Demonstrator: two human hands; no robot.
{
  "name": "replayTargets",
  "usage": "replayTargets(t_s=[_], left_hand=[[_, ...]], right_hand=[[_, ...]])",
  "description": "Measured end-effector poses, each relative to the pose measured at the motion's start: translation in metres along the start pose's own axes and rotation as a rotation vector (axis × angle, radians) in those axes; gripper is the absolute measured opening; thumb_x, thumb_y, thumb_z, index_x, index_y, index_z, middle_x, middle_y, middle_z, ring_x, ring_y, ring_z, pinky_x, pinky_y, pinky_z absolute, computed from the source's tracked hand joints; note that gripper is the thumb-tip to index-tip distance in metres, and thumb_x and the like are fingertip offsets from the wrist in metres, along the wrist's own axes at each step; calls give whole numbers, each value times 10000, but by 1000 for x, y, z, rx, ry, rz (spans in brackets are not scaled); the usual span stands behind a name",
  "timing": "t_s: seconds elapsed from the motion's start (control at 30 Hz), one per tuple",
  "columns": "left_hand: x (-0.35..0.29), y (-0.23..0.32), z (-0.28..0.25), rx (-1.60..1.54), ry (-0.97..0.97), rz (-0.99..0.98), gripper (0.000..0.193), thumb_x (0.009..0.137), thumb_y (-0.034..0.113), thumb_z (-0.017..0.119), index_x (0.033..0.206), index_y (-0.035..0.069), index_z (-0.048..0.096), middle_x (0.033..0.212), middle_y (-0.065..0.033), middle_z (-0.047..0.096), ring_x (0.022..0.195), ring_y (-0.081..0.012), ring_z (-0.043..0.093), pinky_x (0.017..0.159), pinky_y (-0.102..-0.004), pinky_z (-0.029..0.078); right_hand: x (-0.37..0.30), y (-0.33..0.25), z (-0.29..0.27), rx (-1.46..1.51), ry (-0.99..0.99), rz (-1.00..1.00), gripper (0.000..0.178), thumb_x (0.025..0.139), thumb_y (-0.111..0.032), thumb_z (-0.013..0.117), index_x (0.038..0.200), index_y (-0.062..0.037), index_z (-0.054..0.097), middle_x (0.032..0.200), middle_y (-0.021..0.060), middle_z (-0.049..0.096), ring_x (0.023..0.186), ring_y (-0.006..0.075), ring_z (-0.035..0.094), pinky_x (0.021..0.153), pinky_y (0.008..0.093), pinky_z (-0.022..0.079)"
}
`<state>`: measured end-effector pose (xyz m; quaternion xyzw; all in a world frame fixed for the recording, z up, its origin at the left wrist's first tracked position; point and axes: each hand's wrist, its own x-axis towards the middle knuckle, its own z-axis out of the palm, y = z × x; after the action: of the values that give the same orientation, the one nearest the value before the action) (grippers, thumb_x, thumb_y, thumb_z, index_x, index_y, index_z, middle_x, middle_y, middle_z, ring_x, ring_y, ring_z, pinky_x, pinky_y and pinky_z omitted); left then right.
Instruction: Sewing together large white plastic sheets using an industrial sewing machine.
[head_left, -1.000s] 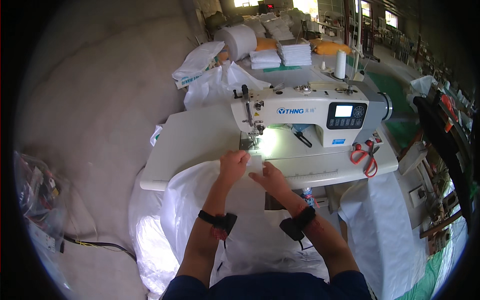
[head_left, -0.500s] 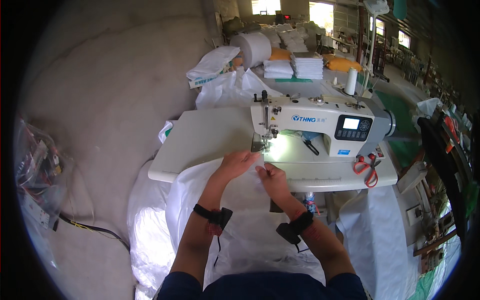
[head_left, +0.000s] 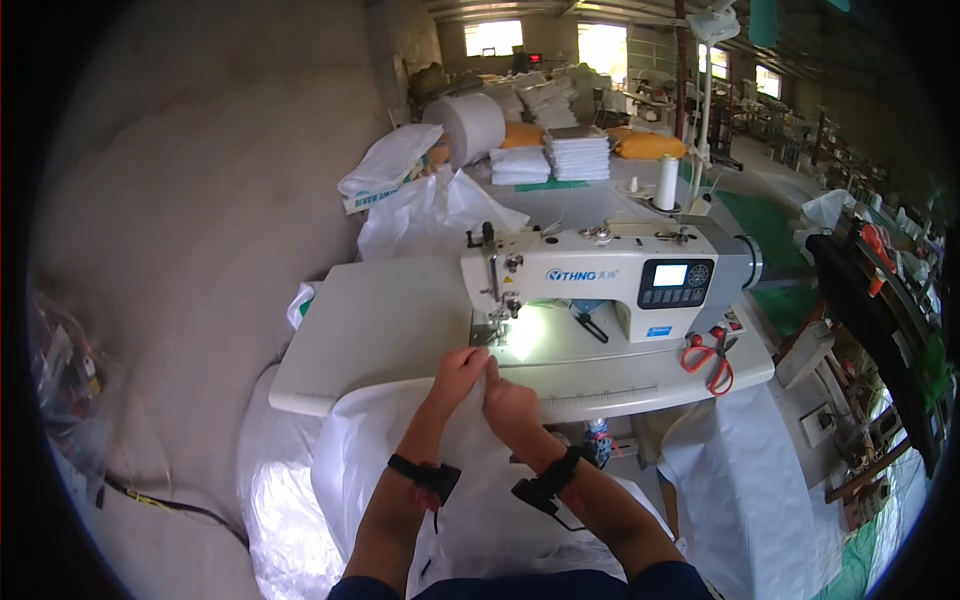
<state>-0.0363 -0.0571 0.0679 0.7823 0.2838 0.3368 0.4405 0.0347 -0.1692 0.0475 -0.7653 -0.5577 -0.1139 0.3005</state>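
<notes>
Just in front of the needle of a white sewing machine (head_left: 560,270), my two hands are close together at the edge of a white plastic-like sheet (head_left: 375,425). My left hand (head_left: 460,374) is closed, pinching the sheet's edge. Close beside it on the right, my right hand (head_left: 510,408) grips the same edge with thumb and finger. From my hands the sheet hangs over the front of the machine bed (head_left: 370,320) toward my body. A lamp lights the needle area. The exact fold between my fingertips is too small to make out.
Red-handled scissors (head_left: 710,365) lie at the bed's right end. Small black snips (head_left: 592,327) rest under the machine arm. A white thread cone (head_left: 667,184) stands behind. Farther back are stacked white sheets (head_left: 578,158) and a big white roll (head_left: 470,130).
The view has shifted, so the machine appears lower and farther left. My left fingers, stretched over the sheet before, are now bent into a pinch. My hands have drawn closer together.
</notes>
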Motion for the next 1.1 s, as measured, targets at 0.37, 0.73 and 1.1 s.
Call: replayTargets(t_s=[0.37,0.73,1.1], left_hand=[[49,-47,30,574,-74,404,192,839,236,559,779,54,559,752,-129,602,706,-350,578,597,-411,450],[35,-52,33,638,-144,579,170,776,162,557,928,100,602,930,-84,604,905,-291,560,759,-390,444],[65,-84,34,389,-172,518,228,774,96,597,996,52,624,1001,-119,587,950,-297,565,819,-345,466]], right_hand=[[25,28,17,-127,-207,106,296,809,-98,472,1080,-8,549,748,115,655,615,262,649,518,376,497],[34,33,31,-197,-267,98,172,803,-127,501,895,-63,631,715,86,655,636,228,664,520,346,509],[48,29,45,-254,-177,215,234,793,-127,553,1006,-29,559,917,91,569,676,205,654,556,308,522]])
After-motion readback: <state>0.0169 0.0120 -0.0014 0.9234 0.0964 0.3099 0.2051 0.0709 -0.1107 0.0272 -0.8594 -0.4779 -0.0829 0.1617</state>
